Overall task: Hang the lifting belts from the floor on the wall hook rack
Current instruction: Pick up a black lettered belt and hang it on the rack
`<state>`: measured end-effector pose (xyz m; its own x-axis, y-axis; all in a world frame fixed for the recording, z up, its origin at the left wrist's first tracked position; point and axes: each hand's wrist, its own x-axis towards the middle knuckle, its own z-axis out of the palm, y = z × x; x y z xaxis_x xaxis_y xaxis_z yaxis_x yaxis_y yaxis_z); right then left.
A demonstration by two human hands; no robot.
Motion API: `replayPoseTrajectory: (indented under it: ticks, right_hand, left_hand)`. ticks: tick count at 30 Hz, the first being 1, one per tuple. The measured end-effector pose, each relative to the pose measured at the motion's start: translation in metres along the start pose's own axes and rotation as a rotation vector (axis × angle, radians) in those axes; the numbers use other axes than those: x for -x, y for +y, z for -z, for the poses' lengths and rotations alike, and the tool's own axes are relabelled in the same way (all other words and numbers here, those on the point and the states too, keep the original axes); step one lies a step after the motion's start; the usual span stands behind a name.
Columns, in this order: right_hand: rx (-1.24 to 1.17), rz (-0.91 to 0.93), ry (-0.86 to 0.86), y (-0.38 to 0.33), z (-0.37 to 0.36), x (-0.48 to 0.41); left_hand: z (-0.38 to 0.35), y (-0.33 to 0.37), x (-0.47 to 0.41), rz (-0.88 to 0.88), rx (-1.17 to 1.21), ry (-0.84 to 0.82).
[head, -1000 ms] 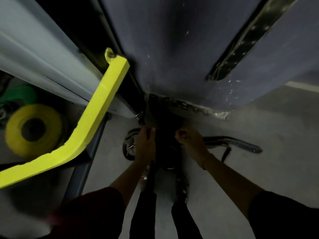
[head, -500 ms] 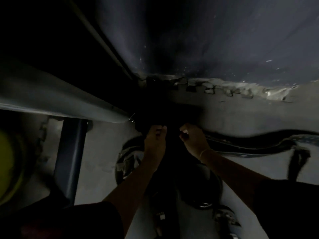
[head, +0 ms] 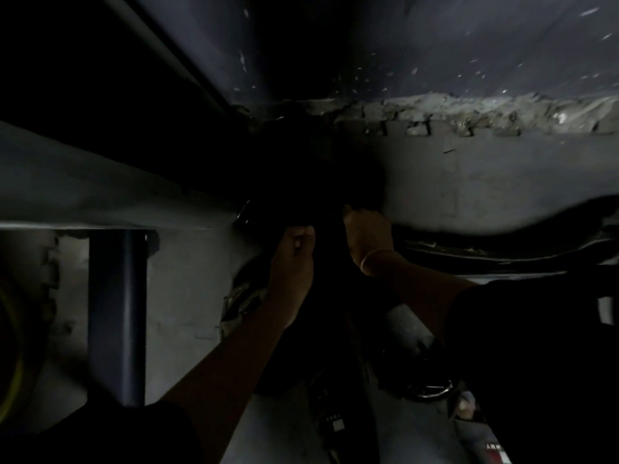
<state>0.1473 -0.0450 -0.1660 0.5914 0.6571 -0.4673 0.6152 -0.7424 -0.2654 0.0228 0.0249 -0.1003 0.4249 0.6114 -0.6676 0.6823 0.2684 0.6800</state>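
The scene is very dark. A black lifting belt (head: 311,195) hangs in front of me near the base of the dark wall (head: 435,55). My left hand (head: 294,259) grips its lower edge from the left. My right hand (head: 366,236) pinches the same belt from the right. A metal buckle ring (head: 244,214) glints at the belt's left end. Another long black belt (head: 502,252) lies on the floor to the right. A coiled belt (head: 241,303) lies on the floor under my left forearm. The hook rack cannot be made out.
A pale horizontal bar (head: 83,192) crosses at the left, with a dark blue upright post (head: 117,316) beneath it. A yellow disc (head: 13,346) sits at the far left edge. The crumbled wall base (head: 469,115) meets the grey floor (head: 485,182). My feet (head: 469,406) show at the bottom.
The view has tilted down and closer to the floor, and the picture has darkened. The yellow bar has left the view. Both hands stay clasped on the black belt.
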Motion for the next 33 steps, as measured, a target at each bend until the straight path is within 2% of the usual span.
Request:
replayPoseTrajectory:
  ticks: [4, 9, 14, 18, 23, 28, 33]
  right_hand:
    - [-0.027, -0.016, 0.100, -0.003, 0.024, 0.031]
    - [-0.191, -0.001, 0.264, 0.003, 0.100, 0.073]
    - [-0.256, 0.115, 0.217, 0.020, 0.191, 0.118]
    - [-0.550, 0.034, 0.239, 0.027, 0.272, 0.171]
    - [-0.874, 0.054, 0.241, 0.020, 0.384, 0.244]
    - [-0.907, 0.108, 0.345, -0.003, 0.478, 0.303]
    - [-0.973, 0.165, 0.386, -0.039, 0.577, 0.379]
  left_hand:
    - [-0.016, 0.016, 0.019, 0.061, 0.013, 0.006]
    - [-0.032, 0.048, 0.062, 0.174, 0.106, 0.032]
    - [-0.048, 0.117, 0.120, 0.187, 0.298, 0.042]
    - [-0.055, 0.186, 0.170, 0.193, 0.472, -0.006]
    - [-0.048, 0.277, 0.239, 0.018, 0.524, 0.075]
    - [-0.011, 0.372, 0.320, -0.174, 0.648, 0.119]
    - [0.037, 0.464, 0.406, -0.166, 0.791, 0.054]
